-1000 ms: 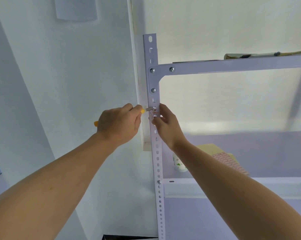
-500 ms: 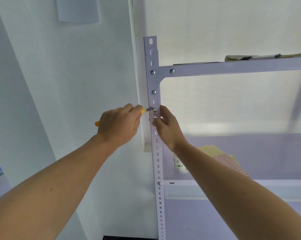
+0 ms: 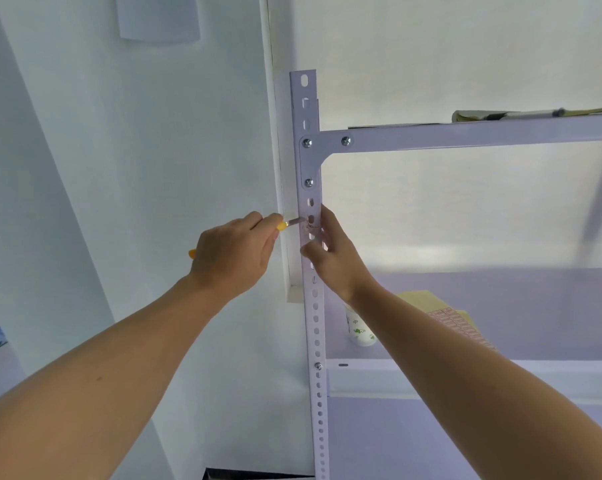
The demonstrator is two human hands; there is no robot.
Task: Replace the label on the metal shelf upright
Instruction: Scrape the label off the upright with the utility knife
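The left hand (image 3: 233,254) gripped a yellow-handled scraper (image 3: 294,222). Its metal tip was set against the torn, reddish remains of the label (image 3: 310,228) on the front of the metal upright (image 3: 315,341), a little below the corner bracket. The right hand (image 3: 330,258) clasped the upright just beside that patch, with its thumb on the face. Because the thumb lay so close, a slip of the tip could have nicked it or scored the paint. Beyond, the shelf (image 3: 500,375) carried a small white bottle (image 3: 360,329) and a sheet of pink labels (image 3: 462,323). A pale wall (image 3: 136,150) stood behind.
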